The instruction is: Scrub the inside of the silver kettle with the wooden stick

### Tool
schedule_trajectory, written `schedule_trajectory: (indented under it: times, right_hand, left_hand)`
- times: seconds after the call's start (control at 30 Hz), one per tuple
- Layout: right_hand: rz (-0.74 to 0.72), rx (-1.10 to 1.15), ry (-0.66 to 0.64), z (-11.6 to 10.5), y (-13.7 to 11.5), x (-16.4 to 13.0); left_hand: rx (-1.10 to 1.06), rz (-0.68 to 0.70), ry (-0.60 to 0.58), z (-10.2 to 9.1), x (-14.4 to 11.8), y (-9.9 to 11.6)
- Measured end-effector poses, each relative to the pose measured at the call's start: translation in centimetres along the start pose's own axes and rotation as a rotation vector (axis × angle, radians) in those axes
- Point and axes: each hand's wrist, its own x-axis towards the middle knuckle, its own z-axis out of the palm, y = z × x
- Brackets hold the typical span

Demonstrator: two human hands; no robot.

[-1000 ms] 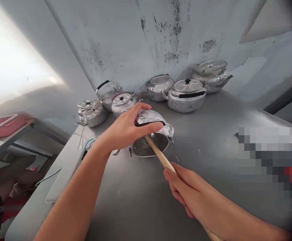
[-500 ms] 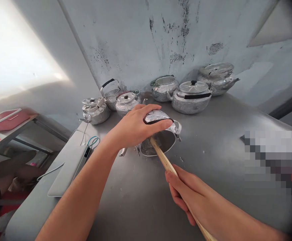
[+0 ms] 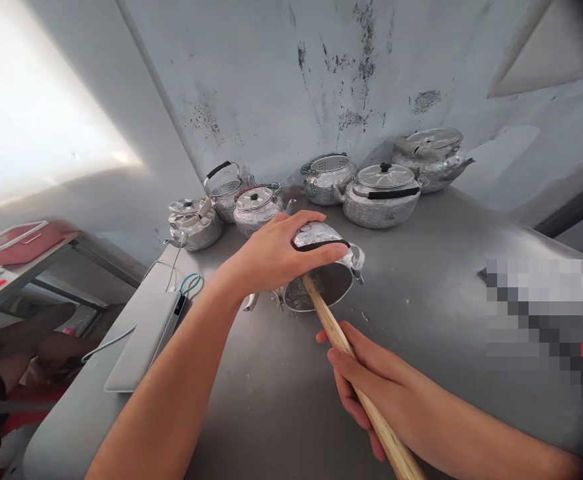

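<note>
A shiny aluminium kettle (image 3: 329,277) lies on its side on the grey metal table (image 3: 436,293), its open mouth turned toward me. My left hand (image 3: 276,253) presses down on top of it, fingers over its black handle. My right hand (image 3: 371,383) grips a long wooden stick (image 3: 344,347) whose far end reaches into the kettle's mouth.
Several more aluminium kettles (image 3: 381,193) stand along the stained wall at the back of the table. A flat grey device (image 3: 144,337) with cables lies at the table's left edge. Another table with a red tray (image 3: 14,240) stands at the far left. A blurred patch covers the right.
The view has shifted slightly. My right hand has slid a little along the stick and the stick sits steeper in the kettle's mouth. My left hand stays on the kettle.
</note>
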Motion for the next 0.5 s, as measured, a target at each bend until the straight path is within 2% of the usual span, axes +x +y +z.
schedule_trajectory:
  times: [0.17, 0.27, 0.5]
  right_hand:
    - [0.114, -0.024, -0.042, 0.8, -2.6, -0.4]
    - [0.132, -0.01, -0.052, 1.1, -3.3, -0.1]
    - [-0.02, 0.053, -0.023, 1.2, -0.8, 1.3]
  left_hand:
    - [-0.026, 0.022, -0.003, -0.1, 0.1, -0.2]
    - [-0.022, 0.031, 0.001, -0.1, 0.2, -0.2]
    - [-0.041, 0.021, -0.016, -0.2, 0.1, -0.2]
